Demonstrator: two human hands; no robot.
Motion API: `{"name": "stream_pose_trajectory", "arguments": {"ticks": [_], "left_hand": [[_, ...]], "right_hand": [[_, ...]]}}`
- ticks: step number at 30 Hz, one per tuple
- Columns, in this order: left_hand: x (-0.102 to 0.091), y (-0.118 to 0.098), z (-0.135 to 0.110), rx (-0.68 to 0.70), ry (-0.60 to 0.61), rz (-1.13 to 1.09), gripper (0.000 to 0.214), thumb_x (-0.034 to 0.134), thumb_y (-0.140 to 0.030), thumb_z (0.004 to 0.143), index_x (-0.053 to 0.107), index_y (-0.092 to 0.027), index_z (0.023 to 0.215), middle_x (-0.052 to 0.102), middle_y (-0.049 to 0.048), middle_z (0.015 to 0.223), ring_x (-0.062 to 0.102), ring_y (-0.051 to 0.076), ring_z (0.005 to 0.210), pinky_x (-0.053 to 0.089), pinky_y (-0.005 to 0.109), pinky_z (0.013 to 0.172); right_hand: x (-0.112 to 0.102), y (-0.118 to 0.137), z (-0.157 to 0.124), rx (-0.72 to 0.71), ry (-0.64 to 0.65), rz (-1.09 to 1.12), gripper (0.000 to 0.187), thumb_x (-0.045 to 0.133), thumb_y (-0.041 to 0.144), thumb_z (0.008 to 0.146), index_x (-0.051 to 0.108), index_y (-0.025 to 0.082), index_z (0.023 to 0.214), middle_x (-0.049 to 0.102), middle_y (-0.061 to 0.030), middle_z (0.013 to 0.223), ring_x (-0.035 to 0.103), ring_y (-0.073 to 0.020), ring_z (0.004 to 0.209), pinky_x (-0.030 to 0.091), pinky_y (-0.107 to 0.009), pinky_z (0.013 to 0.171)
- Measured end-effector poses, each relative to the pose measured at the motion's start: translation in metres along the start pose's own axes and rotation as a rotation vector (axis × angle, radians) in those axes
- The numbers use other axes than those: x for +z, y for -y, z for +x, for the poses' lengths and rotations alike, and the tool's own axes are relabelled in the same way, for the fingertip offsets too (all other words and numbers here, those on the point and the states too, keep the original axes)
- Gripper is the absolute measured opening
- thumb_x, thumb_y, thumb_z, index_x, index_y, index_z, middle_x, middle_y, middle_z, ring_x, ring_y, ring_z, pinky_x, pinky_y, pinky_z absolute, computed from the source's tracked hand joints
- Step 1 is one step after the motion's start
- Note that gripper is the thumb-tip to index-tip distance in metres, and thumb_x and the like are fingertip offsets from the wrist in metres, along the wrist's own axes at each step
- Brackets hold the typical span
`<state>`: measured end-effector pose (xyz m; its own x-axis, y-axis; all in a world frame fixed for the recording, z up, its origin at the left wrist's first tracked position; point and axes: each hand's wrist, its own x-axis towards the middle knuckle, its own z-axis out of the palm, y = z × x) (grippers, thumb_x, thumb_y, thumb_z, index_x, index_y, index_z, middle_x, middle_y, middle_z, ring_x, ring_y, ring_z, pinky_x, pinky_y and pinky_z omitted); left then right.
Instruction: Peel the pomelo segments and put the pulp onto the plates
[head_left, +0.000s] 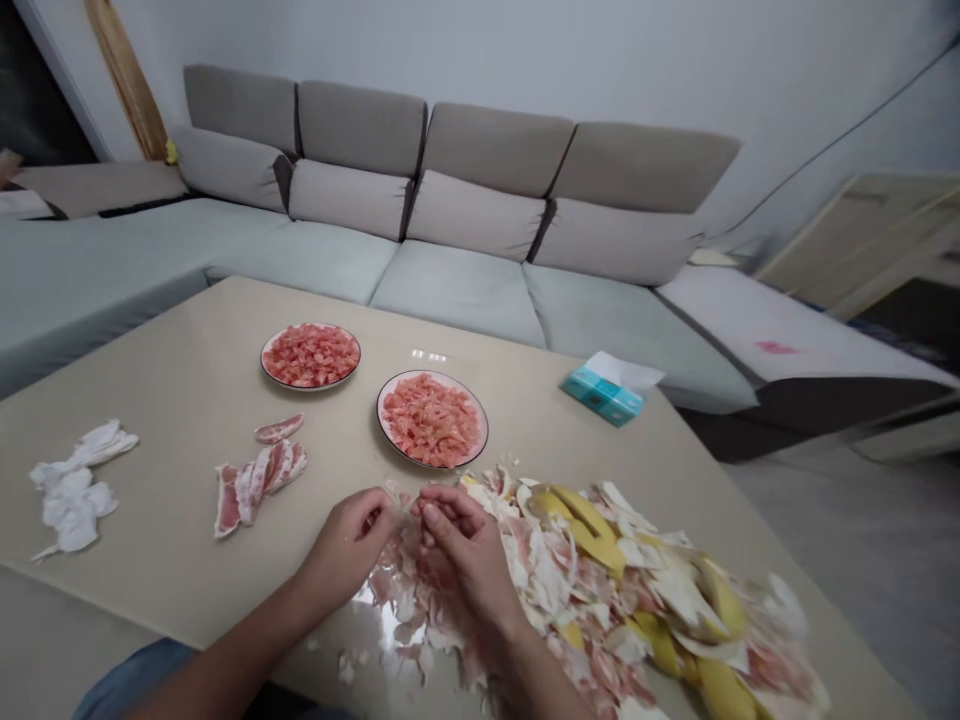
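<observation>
Head view: left hand and right hand are pinching one segment, peeling membrane — next, flesh needs dropping on the plate at twelve o'clock.

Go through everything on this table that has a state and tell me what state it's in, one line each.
Left hand: pinching a small pomelo piece.
Right hand: pinching the same piece.
Far plate: heaped with peeled flesh.
Near plate: heaped with peeled flesh.
Pomelo segments: unpeeled, lying on the table.
Peel pile: loose scraps, heaped.
Tissue pack: open, one sheet sticking out.
Used tissues: crumpled.
</observation>
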<state>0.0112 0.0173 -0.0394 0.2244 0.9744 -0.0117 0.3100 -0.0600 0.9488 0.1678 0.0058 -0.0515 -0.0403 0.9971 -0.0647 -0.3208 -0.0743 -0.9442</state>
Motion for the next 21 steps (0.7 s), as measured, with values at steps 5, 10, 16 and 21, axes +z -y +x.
{"name": "stream_pose_trajectory", "arguments": {"ticks": [5, 10, 16, 21], "left_hand": [[0.007, 0.014, 0.002, 0.182, 0.043, 0.126, 0.018, 0.048, -0.017, 0.082, 0.063, -0.02, 0.09, 0.057, 0.0013, 0.08, 0.053, 0.016, 0.07, 0.039, 0.025, 0.067], [0.008, 0.022, 0.002, 0.198, 0.036, 0.179, 0.031, 0.05, -0.034, 0.088, 0.061, -0.019, 0.064, 0.054, 0.0004, 0.064, 0.051, 0.016, 0.063, 0.036, 0.026, 0.061], [0.01, 0.018, 0.007, 0.029, -0.056, -0.253, 0.025, 0.054, -0.04, 0.086, 0.063, -0.018, 0.077, 0.061, 0.0022, 0.074, 0.056, 0.018, 0.069, 0.042, 0.026, 0.065], [-0.002, 0.015, 0.01, -0.302, 0.059, -1.11, 0.019, 0.06, -0.033, 0.085, 0.059, -0.016, 0.095, 0.067, 0.0073, 0.09, 0.065, 0.017, 0.086, 0.049, 0.03, 0.084]], "right_hand": [[-0.018, 0.02, 0.018, -0.189, -0.156, -0.306, 0.025, 0.068, 0.037, 0.08, 0.068, 0.021, 0.099, 0.07, -0.0054, 0.091, 0.063, -0.0169, 0.075, 0.054, -0.027, 0.063], [-0.039, 0.051, 0.071, -0.349, -0.223, -0.718, 0.023, 0.059, 0.032, 0.079, 0.069, 0.018, 0.094, 0.072, -0.0082, 0.097, 0.065, -0.0199, 0.081, 0.054, -0.033, 0.076], [-0.047, 0.075, 0.126, -0.362, -0.279, -0.9, 0.023, 0.052, 0.015, 0.069, 0.074, 0.019, 0.075, 0.075, -0.0053, 0.076, 0.068, -0.0196, 0.075, 0.051, -0.033, 0.077], [-0.041, 0.082, 0.101, -0.426, -0.291, -0.95, 0.026, 0.049, 0.02, 0.078, 0.074, 0.016, 0.084, 0.075, -0.009, 0.085, 0.068, -0.0221, 0.083, 0.05, -0.036, 0.082]]}}
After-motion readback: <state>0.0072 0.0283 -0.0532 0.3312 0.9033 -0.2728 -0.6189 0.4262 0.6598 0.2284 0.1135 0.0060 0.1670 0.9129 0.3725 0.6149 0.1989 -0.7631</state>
